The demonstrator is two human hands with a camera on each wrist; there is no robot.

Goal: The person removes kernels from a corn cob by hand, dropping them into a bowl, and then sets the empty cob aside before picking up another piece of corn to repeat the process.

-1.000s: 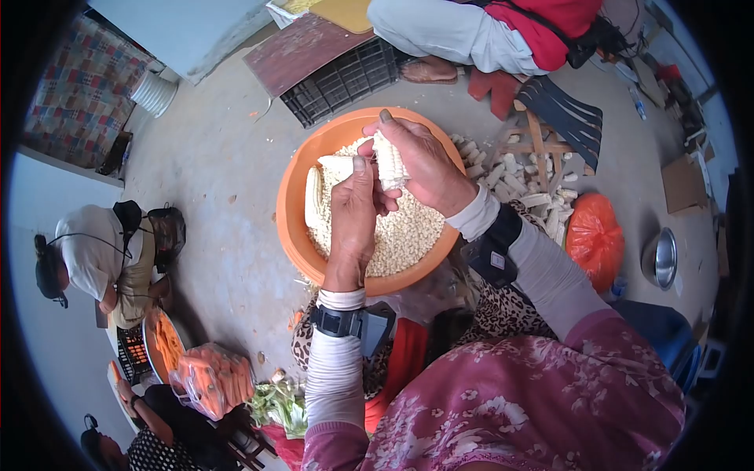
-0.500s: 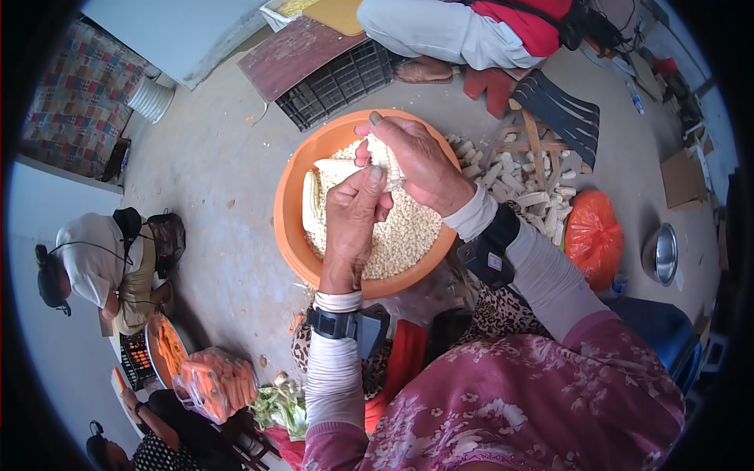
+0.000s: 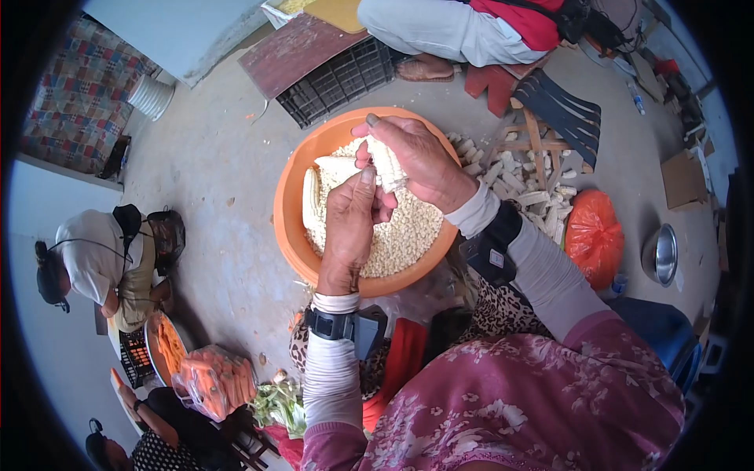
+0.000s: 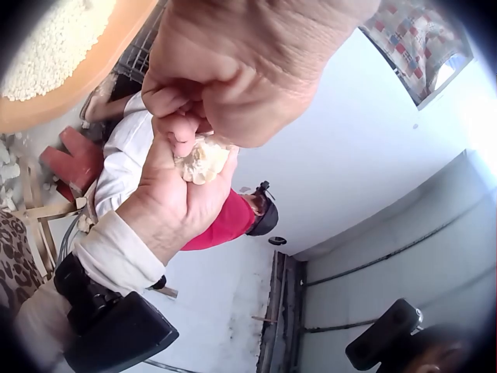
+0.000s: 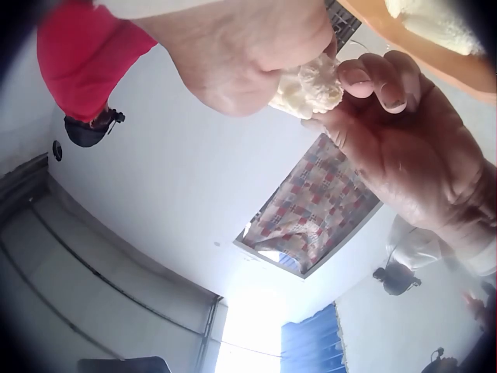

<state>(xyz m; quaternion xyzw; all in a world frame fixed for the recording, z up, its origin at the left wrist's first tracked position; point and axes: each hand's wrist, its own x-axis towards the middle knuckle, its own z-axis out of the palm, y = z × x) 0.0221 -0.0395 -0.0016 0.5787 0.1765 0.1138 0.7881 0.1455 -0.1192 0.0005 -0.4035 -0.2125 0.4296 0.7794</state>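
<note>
Over an orange basin (image 3: pixel 292 243) of loose white corn kernels (image 3: pixel 404 239), my right hand (image 3: pixel 428 165) grips a white corn cob (image 3: pixel 387 165), its thumb lying along the upper part. My left hand (image 3: pixel 348 224) is at the lower side of the cob, thumb against the kernels and fingers curled in close. In the right wrist view the cob's rough end (image 5: pixel 320 84) shows between both hands, the left fingertips right beside it. Another whole cob (image 3: pixel 312 198) leans inside the basin's left wall, and a further cob (image 3: pixel 334 166) lies behind my left thumb.
Stripped cobs (image 3: pixel 522 184) lie on the floor right of the basin, beside a red plastic bag (image 3: pixel 594 239) and a metal bowl (image 3: pixel 664 255). A black crate (image 3: pixel 338 86) stands beyond the basin. Other people sit around; bagged carrots (image 3: pixel 216 381) are at lower left.
Both hands stay at the cob above the basin. My left thumb moved up onto the cob, then slightly back down and left. The view has shifted a little.
</note>
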